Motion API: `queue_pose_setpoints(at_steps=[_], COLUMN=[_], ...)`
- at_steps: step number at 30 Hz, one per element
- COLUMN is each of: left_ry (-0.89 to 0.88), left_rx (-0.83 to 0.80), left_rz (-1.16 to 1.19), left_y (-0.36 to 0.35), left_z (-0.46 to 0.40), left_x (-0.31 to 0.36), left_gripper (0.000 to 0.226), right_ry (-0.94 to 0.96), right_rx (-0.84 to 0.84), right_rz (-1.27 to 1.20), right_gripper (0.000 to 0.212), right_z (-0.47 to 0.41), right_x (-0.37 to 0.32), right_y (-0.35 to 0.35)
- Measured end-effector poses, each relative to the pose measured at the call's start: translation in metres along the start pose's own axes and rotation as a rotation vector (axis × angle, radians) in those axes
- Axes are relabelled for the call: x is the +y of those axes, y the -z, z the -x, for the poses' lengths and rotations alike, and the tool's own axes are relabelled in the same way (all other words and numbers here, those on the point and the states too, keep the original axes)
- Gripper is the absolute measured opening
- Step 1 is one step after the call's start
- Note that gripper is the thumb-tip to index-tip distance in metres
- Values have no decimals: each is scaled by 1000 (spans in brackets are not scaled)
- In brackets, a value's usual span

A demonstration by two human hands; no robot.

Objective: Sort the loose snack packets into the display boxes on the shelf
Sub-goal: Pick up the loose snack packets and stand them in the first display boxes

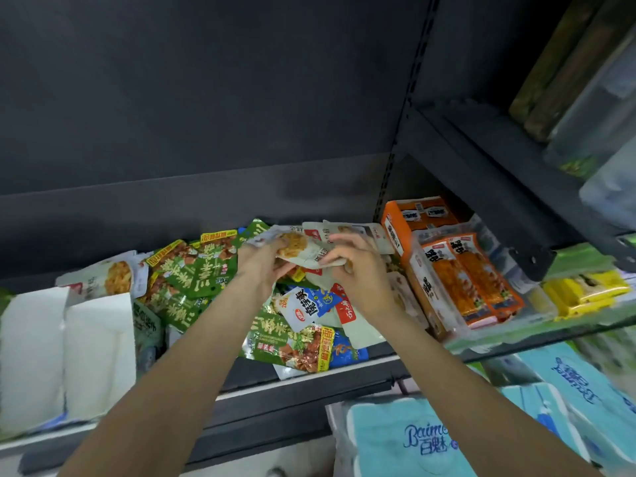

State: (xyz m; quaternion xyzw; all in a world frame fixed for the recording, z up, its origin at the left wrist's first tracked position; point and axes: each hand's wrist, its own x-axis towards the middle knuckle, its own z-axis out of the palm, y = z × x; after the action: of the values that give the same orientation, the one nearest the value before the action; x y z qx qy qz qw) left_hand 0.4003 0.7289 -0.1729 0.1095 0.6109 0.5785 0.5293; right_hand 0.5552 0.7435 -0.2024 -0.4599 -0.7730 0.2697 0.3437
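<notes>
Head view: hands (pixel 309 266) cover part of the pale packet (pixel 303 247).

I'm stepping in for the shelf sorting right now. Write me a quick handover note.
Left hand and right hand both grip a bunch of pale packets above the pile.
Loose green packets and mixed ones still lie heaped on the shelf.
The orange box at the right holds orange packets.
White boxes stand at the left.
Most of the sorting remains.

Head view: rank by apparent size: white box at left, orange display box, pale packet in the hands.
1. white box, though it sits nearer the camera, so unsure
2. orange display box
3. pale packet, partly covered by left hand and right hand
</notes>
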Motion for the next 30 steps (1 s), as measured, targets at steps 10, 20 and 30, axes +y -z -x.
queue_pose_setpoints(at_steps=[10,20,30], left_ry=[-170,-737,-668], left_rx=[3,94,-46], left_rz=[241,-838,-609], left_y=[115,300,405], left_z=[42,74,90], left_x=[29,99,130], left_gripper=[38,95,8], right_ry=[-693,-387,-368], right_rx=[-72,55,-119], right_rz=[-1204,-577,-806], right_gripper=[25,12,11], right_z=[18,52,60], right_x=[-116,-254,-336], right_y=[-65,-149,-221])
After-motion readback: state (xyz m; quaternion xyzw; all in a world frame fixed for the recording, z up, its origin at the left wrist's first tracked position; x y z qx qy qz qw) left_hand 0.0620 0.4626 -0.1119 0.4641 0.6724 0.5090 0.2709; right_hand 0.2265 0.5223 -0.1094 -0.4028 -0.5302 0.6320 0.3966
